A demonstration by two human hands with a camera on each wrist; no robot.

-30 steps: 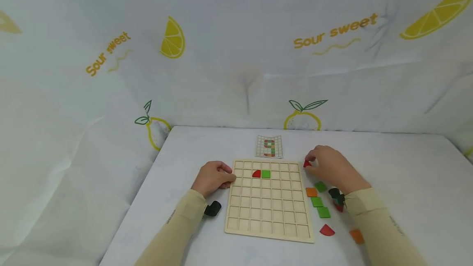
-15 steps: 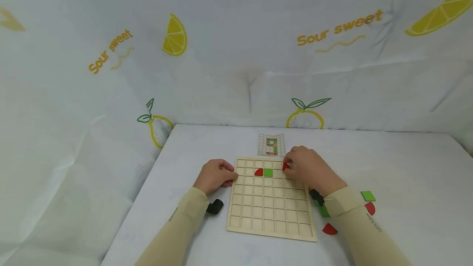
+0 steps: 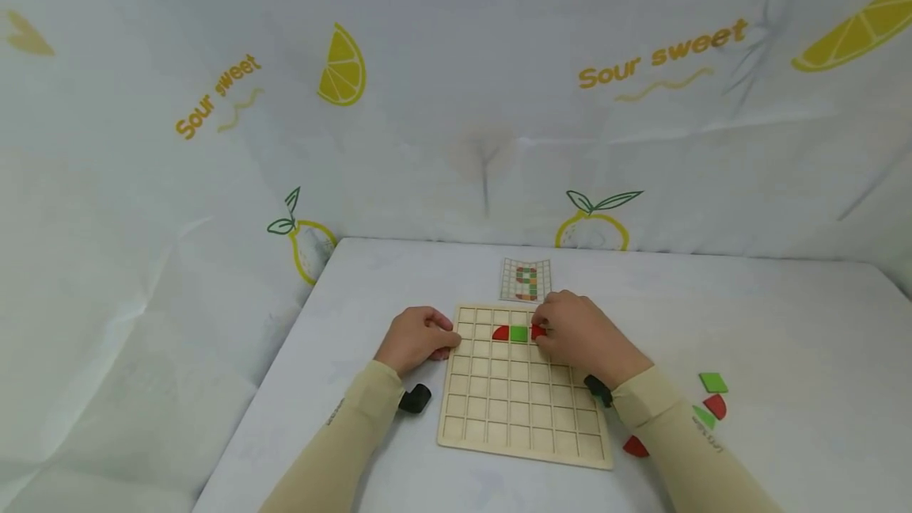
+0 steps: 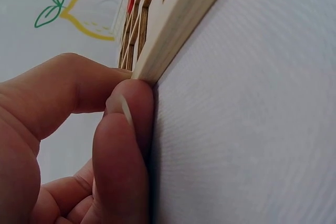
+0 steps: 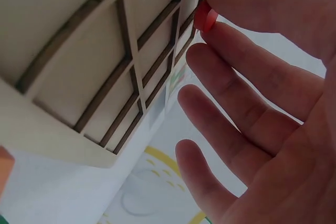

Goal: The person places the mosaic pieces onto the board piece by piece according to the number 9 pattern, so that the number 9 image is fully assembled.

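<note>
A wooden grid board (image 3: pixel 499 402) lies on the white table. My left hand (image 3: pixel 413 341) pinches its left edge; the left wrist view shows the thumb and fingertips (image 4: pixel 137 98) at the rim. In the board's second row sit a red quarter-circle tile (image 3: pixel 502 332) and a green square tile (image 3: pixel 518 334), side by side. Over the cell right of the green square, my right hand (image 3: pixel 580 335) pinches another red quarter-circle tile (image 5: pixel 205 18) between thumb and index finger. Its other fingers are spread apart in the right wrist view. Whether that tile is fully seated is hidden.
Behind the board lies a pattern card (image 3: pixel 526 282) with a coloured figure. Right of my right forearm are a green square (image 3: pixel 713 382), a red quarter-circle (image 3: pixel 716 406) and a green piece (image 3: pixel 704 417) partly under the sleeve. Another red piece (image 3: pixel 636 446) lies near the board's lower right corner.
My right hand has carried the red quarter-circle tile leftward from beside the board to the cell beside the green square. My left hand stays at the board's left edge.
</note>
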